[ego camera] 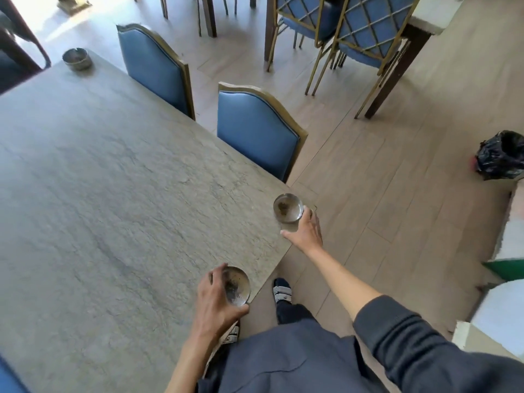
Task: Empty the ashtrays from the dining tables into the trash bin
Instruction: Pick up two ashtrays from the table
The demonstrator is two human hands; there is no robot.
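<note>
trash bin (503,154): cut by right edge | far ashtray (77,58): contents unclear

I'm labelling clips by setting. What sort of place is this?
Probably a restaurant or banquet dining hall: a long stone-look table with matching blue padded chairs, more tables and chairs behind, and glass ashtrays set out.

— What fills the room?
— A long grey stone-look table (99,180), two blue padded chairs (255,129) tucked against its far side.
— And beyond?
— Pale wood-plank floor (382,180), gold-framed lattice-back chairs (368,32), daylight glaring at top left.
</note>
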